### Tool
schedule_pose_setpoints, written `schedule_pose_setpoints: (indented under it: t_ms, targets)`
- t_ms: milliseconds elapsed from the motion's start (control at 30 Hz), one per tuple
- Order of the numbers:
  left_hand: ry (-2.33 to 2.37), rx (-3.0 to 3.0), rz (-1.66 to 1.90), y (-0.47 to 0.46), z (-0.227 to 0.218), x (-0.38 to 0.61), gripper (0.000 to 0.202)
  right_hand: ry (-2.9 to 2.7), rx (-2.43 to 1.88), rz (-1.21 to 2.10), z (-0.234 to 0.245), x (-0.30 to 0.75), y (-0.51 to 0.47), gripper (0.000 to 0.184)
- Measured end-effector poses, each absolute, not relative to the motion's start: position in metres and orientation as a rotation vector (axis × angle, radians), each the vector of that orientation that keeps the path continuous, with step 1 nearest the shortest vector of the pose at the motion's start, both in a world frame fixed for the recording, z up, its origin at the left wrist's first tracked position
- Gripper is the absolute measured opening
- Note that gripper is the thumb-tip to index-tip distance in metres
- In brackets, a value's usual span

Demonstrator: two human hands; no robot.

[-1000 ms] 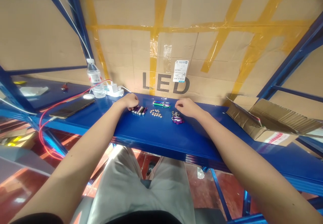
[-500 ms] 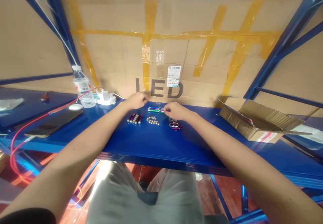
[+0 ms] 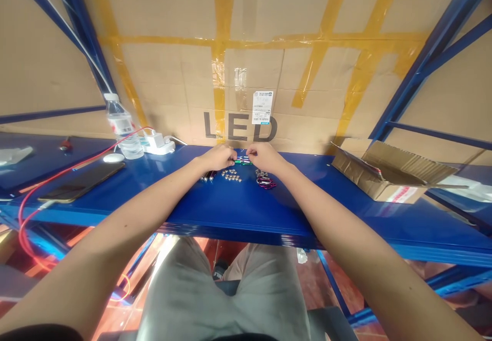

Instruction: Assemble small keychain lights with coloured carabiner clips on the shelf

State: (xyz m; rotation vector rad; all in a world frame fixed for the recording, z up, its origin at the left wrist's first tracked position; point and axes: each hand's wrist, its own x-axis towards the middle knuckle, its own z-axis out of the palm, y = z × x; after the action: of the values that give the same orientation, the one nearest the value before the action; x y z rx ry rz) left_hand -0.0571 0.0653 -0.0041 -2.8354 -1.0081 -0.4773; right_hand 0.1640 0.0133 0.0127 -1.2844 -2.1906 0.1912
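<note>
At the back of the blue table, my left hand (image 3: 220, 157) and my right hand (image 3: 265, 156) face each other with fingers closed. Between them lie green and purple metal tubes (image 3: 243, 161); both hands' fingertips are at the ends of these tubes. Whatever the fingers pinch is too small to make out. Partly covered by my left hand is a row of dark metal tubes (image 3: 208, 176). Several small coppery round pieces (image 3: 231, 175) sit in front of the hands. A small pile of carabiners (image 3: 265, 181), magenta and silver, lies below my right hand.
On the left of the blue table (image 3: 230, 207) are a phone (image 3: 82, 183), a water bottle (image 3: 123, 129), a white power strip (image 3: 159, 144) and a red cable (image 3: 86, 162). An open cardboard box (image 3: 395, 177) stands right. Behind rises a large cardboard sheet (image 3: 184, 84).
My left hand has moved right and forward to the tubes' left end, now partly covering the dark row. My right hand stays near their right end. The view has shifted slightly.
</note>
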Motion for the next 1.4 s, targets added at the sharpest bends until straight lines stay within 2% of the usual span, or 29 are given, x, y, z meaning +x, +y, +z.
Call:
schedule_pose_setpoints:
  t_ms: [167,433,633,767,900,1033,1200,1400]
  targets:
    - [-1.041,-2.766,-0.389,0.063,-0.003,-0.054,0.012,-2.201,-1.285,0.19,0.006,0.165,0.016,0.019]
    - [-1.031,-2.761,-0.415,0.06,-0.007,-0.053,0.019,-2.212,-1.315,0.244,0.003,0.159,0.013,0.02]
    - [-1.005,-2.813,-0.704,0.045,0.001,-0.048,0.022,-2.149,-1.26,0.314,0.005,0.16,0.012,0.022]
    - [-0.998,-2.768,-0.973,0.031,0.014,-0.043,0.019,-1.99,-1.033,0.592,0.01,0.16,0.015,0.013]
    - [-1.004,-2.753,-0.994,0.021,0.021,-0.042,0.018,-1.763,-0.938,0.972,0.015,0.158,0.011,0.003]
    - [-0.926,-2.818,-0.898,0.019,0.02,-0.046,0.014,-1.694,-0.946,1.205,0.016,0.158,0.005,0.011]
    - [-0.961,-2.801,-0.746,0.02,0.016,-0.052,0.018,-1.831,-1.119,1.058,0.013,0.158,0.004,0.022]
    - [-1.027,-2.785,-0.55,0.02,0.01,-0.051,0.023,-2.068,-1.137,0.727,0.006,0.156,0.008,0.015]
